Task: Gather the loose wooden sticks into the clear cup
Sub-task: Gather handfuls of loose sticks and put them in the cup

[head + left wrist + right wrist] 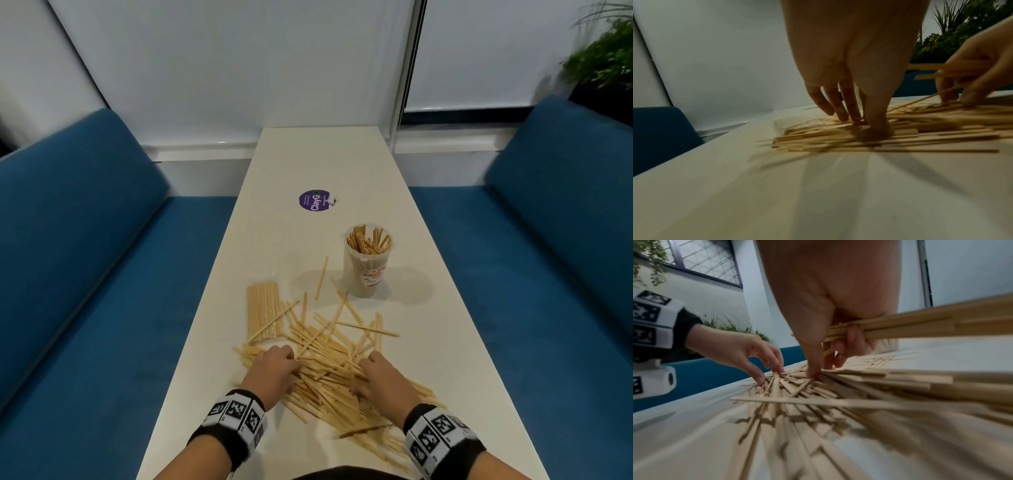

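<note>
A loose heap of thin, pale wooden sticks (329, 363) lies scattered across the near half of a long white table (308, 164) that runs between two blue upholstered benches (78, 260). Both hands are down on the heap. The left hand (274, 371) sits at the heap's left side, its fingers (840, 112) reaching downward and its fingertips touching the sticks; it grips nothing that can be seen. The right hand (385, 380) is at the heap's right side, its fingers (853, 340) curled round a bundle of wooden sticks (920, 327) that juts out to the right, while its thumb tip touches the heap below. Both wrists wear black bands with black-and-white square markers (236, 414).

Farther along the table, right of centre, a clear plastic cup (368, 263) stands upright, already holding a number of sticks on end. Left of the heap lies a tidy, aligned stack of sticks (264, 315). A round purple sticker (315, 201) sits farther off, beyond the cup.
</note>
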